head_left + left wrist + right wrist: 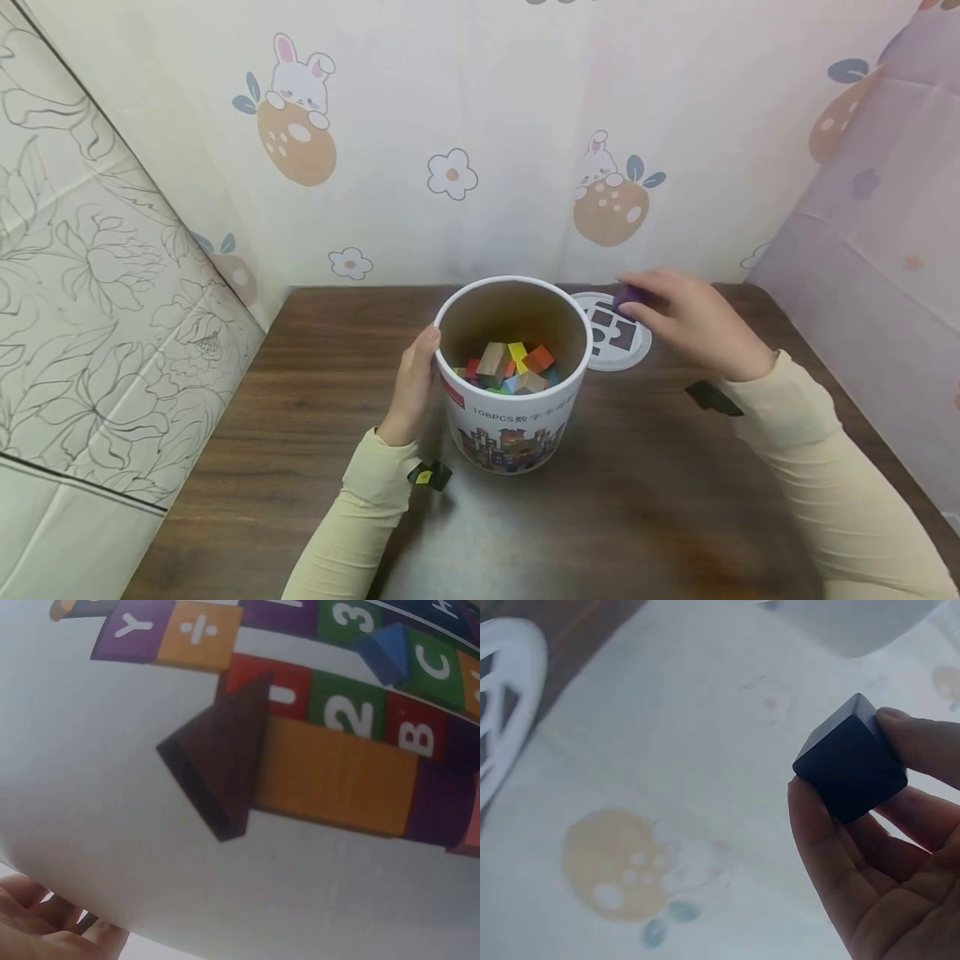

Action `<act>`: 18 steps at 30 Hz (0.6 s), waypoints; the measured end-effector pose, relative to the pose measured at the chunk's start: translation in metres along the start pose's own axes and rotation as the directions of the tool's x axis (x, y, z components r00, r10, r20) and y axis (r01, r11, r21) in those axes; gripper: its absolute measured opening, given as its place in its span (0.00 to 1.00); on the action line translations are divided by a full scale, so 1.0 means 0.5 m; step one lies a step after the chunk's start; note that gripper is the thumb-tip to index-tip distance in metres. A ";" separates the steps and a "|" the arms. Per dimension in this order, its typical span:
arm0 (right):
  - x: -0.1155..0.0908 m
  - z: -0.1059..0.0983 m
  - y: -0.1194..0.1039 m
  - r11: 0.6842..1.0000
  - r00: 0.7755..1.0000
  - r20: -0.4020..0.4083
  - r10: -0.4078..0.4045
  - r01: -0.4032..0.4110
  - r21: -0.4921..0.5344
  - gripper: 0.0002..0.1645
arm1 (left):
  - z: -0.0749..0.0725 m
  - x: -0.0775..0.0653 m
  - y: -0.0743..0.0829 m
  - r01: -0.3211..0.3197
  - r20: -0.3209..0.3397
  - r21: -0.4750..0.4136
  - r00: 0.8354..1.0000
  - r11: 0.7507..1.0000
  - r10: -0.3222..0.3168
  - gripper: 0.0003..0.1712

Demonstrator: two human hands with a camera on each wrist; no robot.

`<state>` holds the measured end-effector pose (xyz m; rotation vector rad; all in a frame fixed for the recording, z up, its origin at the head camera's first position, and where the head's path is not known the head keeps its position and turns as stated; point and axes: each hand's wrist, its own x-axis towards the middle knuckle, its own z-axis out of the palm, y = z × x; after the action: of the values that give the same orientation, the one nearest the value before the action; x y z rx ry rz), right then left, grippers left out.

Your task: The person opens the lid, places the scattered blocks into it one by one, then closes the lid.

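A white bucket (pixel 498 417) with printed building-block pictures stands upright on the table. Wooden blocks (pixel 517 367) of several colours lie inside it, low below the rim. My left hand (pixel 411 383) holds the bucket at its left side, the thumb up by the rim; in the left wrist view, some of its fingers (pixel 52 930) curve along the outer wall. To the right of the bucket, my right hand (pixel 693 321) pinches a dark purple cube block (pixel 851 761) between thumb and fingers. The hand is raised above a white lid (pixel 617 363) with shaped holes.
The brown wooden table (pixel 330 383) ends at a patterned cloth (pixel 390 100) behind. More cloth hangs at the left and right sides. The lid lies flat at the back, partly hidden behind the bucket and the right hand.
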<state>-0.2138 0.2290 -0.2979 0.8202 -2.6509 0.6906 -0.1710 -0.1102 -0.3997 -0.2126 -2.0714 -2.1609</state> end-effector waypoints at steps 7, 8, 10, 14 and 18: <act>0.043 0.000 -0.085 0.997 0.996 0.084 -0.043 0.038 0.068 0.25 | 0.000 0.001 -0.001 0.000 0.002 -0.006 1.000 1.000 0.000 0.31; 0.049 0.002 -0.094 0.996 0.994 0.095 -0.058 0.051 0.075 0.25 | 0.000 0.001 0.000 0.000 0.003 -0.003 1.000 1.000 0.000 0.31; 0.062 0.010 -0.111 0.993 0.990 0.110 -0.093 0.084 0.078 0.26 | 0.000 0.000 0.001 0.003 0.003 0.002 1.000 1.000 -0.003 0.31; 0.087 0.028 -0.137 0.982 0.973 0.140 -0.184 0.177 0.062 0.25 | 0.000 -0.001 0.002 0.006 -0.001 0.010 1.000 1.000 -0.006 0.31; 0.105 0.045 -0.161 0.971 0.949 0.205 -0.240 0.233 0.060 0.25 | 0.001 -0.003 0.003 0.006 -0.003 0.012 1.000 1.000 -0.006 0.31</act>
<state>-0.2110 0.1354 -0.2672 1.2618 -2.6629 0.6197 -0.1692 -0.1096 -0.3987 -0.2013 -2.0852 -2.1506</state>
